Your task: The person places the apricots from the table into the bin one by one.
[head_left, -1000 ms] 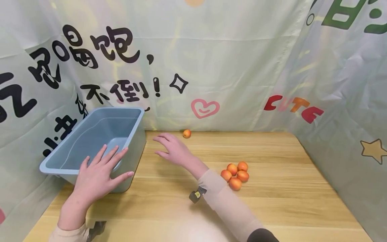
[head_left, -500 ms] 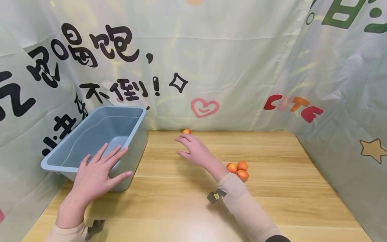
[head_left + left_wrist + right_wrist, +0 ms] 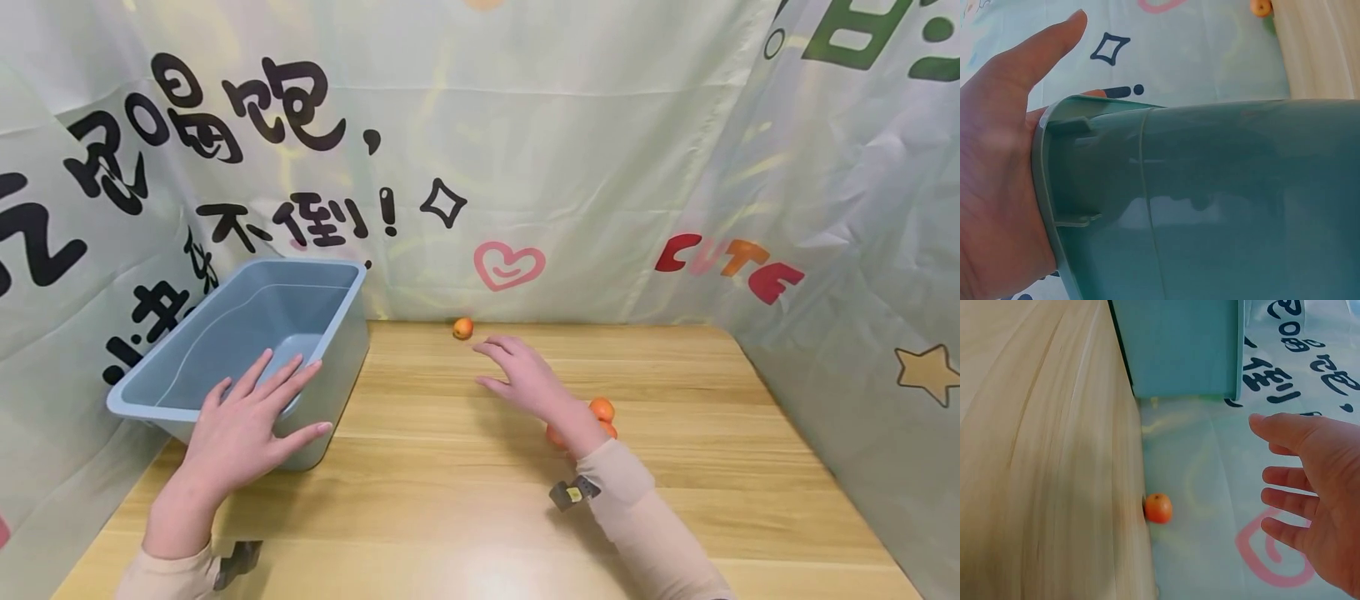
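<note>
My left hand rests on the near rim of a blue-grey plastic tub, fingers straight and spread. In the left wrist view the palm lies against the edge of the tub, thumb raised apart. My right hand hovers over the table with loosely bent fingers and nothing in it. Beyond its fingertips, a single small orange fruit sits at the table's back edge; the right wrist view has this fruit too. Several similar orange fruits form a cluster, partly hidden behind my right wrist. The tub's visible inside holds nothing.
The wooden table meets a pale printed cloth hung along its back and both sides. The tub stands at the table's left, close to the cloth. Small dark cameras sit on both wrists.
My right hand has moved rightward, away from the tub, and its forearm now covers part of the fruit cluster. My left hand stays on the rim; the tub has shifted very slightly.
</note>
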Tool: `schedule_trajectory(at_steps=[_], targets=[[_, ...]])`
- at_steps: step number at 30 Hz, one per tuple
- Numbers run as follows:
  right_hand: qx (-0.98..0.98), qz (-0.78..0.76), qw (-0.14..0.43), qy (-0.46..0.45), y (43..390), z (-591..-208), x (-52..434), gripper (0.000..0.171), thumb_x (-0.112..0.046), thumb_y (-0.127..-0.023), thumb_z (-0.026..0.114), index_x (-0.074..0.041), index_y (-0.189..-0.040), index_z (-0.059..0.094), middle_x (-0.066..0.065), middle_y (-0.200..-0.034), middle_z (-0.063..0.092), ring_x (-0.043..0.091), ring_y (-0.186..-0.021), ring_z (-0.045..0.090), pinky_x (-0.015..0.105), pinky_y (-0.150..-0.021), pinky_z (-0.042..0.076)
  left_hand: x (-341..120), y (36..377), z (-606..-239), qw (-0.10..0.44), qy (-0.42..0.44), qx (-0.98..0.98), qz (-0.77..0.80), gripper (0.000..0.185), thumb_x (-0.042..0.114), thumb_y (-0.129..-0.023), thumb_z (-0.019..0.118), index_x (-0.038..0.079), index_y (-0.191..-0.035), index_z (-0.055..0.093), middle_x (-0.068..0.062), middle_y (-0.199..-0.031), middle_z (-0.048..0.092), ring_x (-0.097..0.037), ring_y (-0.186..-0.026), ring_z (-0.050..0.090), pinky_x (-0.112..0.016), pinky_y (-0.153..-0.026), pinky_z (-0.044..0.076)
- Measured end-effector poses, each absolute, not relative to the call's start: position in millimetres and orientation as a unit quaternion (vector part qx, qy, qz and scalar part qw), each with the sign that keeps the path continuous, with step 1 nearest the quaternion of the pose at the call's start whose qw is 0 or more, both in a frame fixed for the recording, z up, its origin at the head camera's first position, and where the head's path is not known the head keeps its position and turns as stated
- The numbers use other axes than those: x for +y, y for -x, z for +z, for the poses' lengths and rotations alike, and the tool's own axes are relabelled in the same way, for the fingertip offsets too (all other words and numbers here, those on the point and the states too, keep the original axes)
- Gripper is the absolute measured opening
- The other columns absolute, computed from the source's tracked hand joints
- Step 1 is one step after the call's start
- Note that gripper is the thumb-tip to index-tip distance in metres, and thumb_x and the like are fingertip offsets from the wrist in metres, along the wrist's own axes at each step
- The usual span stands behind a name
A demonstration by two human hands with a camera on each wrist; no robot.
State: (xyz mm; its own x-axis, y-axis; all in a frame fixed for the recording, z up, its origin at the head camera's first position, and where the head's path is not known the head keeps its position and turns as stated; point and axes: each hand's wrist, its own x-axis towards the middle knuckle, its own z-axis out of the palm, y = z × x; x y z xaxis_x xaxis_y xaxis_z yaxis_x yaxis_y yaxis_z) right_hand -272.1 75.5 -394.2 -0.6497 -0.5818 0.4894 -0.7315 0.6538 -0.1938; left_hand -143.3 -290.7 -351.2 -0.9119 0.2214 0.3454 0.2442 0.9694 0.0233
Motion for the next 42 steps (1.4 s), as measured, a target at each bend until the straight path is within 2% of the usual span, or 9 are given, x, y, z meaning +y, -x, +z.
schedule_trajectory(at_steps=[14,22,33,42], targets=[[-0.900,0.185,0.185,-0.349,261.9,-397.3,109.0,0.047,-0.026,-0.085,0.076,-0.006,-0.125,0.063,0.014,-0.123,0.063,0.032,-0.116,0.059,0.046,-0.103,0.048,-283.7,151.0,-348.1,0.167,0.120,-0.978,-0.032,0.083,0.072,-0.081,0.059,0.037,-0.151,0.033,-0.003,-0.153,0.044,-0.030,-0.149,0.025,-0.069,-0.102,0.026],[-0.918,0.170,0.136,-0.330,250.3,-404.5,128.9,0.043,-0.025,-0.087,0.074,-0.007,-0.124,0.064,0.013,-0.122,0.063,0.030,-0.116,0.059,0.046,-0.101,0.048,-276.8,152.7,-345.7,0.160,0.116,-0.980,-0.036,0.082,0.069,-0.081,0.061,0.036,-0.151,0.035,-0.003,-0.154,0.044,-0.030,-0.149,0.024,-0.068,-0.103,0.025],[-0.925,0.125,0.091,-0.347,235.3,-417.8,162.6,0.042,-0.024,-0.084,0.075,-0.007,-0.121,0.065,0.013,-0.118,0.066,0.030,-0.110,0.061,0.047,-0.095,0.051,-273.0,153.5,-345.1,0.149,0.113,-0.982,-0.034,0.082,0.071,-0.082,0.059,0.036,-0.152,0.033,-0.003,-0.154,0.042,-0.032,-0.149,0.024,-0.069,-0.104,0.025],[-0.922,0.078,0.077,-0.372,228.0,-423.2,175.2,0.040,-0.028,-0.084,0.075,-0.008,-0.118,0.067,0.013,-0.114,0.067,0.032,-0.109,0.063,0.055,-0.092,0.050,-272.6,154.6,-346.9,0.143,0.112,-0.983,-0.037,0.083,0.071,-0.082,0.058,0.036,-0.152,0.032,-0.004,-0.154,0.042,-0.032,-0.149,0.024,-0.070,-0.104,0.024]])
